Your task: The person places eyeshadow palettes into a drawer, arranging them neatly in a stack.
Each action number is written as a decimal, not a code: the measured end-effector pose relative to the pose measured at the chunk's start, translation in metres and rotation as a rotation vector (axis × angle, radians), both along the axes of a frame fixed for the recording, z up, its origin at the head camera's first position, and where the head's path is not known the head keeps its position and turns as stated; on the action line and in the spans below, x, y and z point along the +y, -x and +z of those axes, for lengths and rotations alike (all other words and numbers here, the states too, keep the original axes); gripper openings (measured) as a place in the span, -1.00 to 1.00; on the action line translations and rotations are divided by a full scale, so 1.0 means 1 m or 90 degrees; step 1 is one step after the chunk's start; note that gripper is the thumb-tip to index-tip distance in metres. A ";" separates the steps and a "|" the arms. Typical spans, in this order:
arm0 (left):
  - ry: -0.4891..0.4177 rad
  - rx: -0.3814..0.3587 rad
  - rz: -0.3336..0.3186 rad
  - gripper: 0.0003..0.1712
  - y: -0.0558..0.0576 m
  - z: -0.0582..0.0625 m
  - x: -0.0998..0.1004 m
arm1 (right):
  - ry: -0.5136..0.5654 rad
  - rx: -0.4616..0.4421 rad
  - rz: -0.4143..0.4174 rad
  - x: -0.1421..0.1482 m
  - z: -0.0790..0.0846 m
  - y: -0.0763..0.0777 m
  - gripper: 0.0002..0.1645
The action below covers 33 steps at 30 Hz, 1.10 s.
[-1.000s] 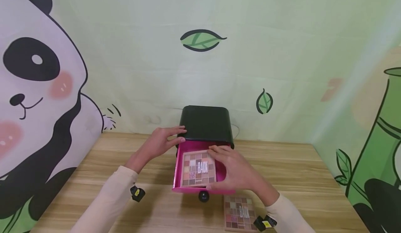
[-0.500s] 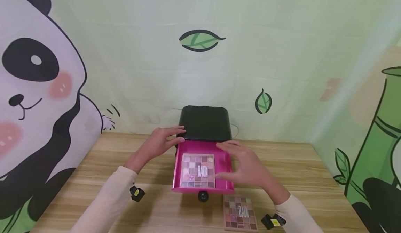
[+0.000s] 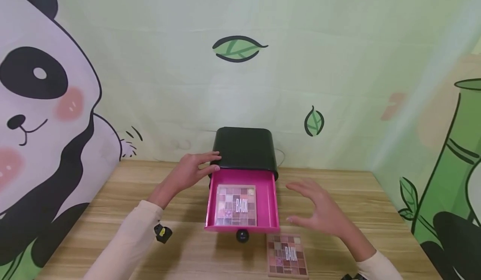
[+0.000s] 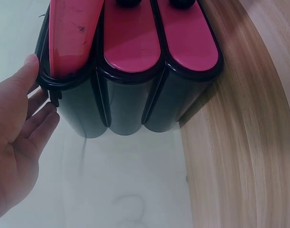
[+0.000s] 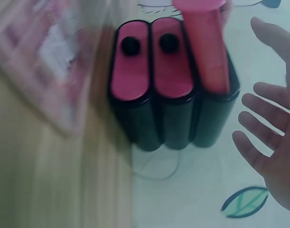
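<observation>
A black drawer cabinet (image 3: pixel 244 148) stands on the table with its pink top drawer (image 3: pixel 271 196) pulled out. Inside the drawer, toward its left side, lies an eyeshadow palette (image 3: pixel 236 205) marked "BACK". My left hand (image 3: pixel 188 173) rests on the cabinet's upper left edge, fingers and thumb touching it; the left wrist view shows them at the rim beside the top drawer. My right hand (image 3: pixel 319 207) is in the air right of the drawer, fingers spread apart and holding nothing. A second palette (image 3: pixel 287 255) lies on the table in front of the drawer, to the right.
Two shut pink drawers (image 5: pixel 130 71) with black knobs sit below the pulled-out one. A black knob (image 3: pixel 242 235) sticks out from the top drawer's front. The wooden table (image 3: pixel 338 246) ends at a printed cloth backdrop (image 3: pixel 180 83) close behind the cabinet.
My right hand has let go of the palette in the drawer and moved off to the right. The palette now lies flatter and straighter. My left hand has stayed on the cabinet.
</observation>
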<state>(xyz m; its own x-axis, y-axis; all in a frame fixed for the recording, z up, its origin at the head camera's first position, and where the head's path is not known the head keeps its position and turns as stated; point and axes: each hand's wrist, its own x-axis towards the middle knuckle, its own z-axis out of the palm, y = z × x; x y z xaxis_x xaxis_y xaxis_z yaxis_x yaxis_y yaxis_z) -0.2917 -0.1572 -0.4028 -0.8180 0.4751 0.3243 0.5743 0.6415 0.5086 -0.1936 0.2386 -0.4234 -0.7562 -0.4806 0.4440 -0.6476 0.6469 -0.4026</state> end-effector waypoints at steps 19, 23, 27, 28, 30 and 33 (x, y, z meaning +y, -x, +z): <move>-0.007 -0.008 0.001 -0.41 -0.002 0.002 0.000 | -0.065 -0.110 -0.070 0.029 -0.059 -0.034 0.18; -0.008 -0.008 0.001 -0.41 -0.003 0.003 0.001 | -0.066 -0.153 -0.063 0.028 -0.068 -0.041 0.23; -0.007 -0.006 0.000 -0.41 -0.003 0.003 0.001 | -0.074 -0.194 -0.062 0.026 -0.075 -0.046 0.25; -0.006 -0.005 -0.001 -0.41 -0.003 0.003 0.001 | -0.079 -0.195 -0.060 0.026 -0.077 -0.047 0.26; -0.007 -0.006 -0.003 -0.41 -0.002 0.003 0.001 | -0.087 -0.198 -0.053 0.025 -0.079 -0.048 0.30; -0.008 -0.007 -0.003 -0.41 -0.002 0.002 0.000 | -0.103 -0.225 -0.046 0.024 -0.081 -0.050 0.33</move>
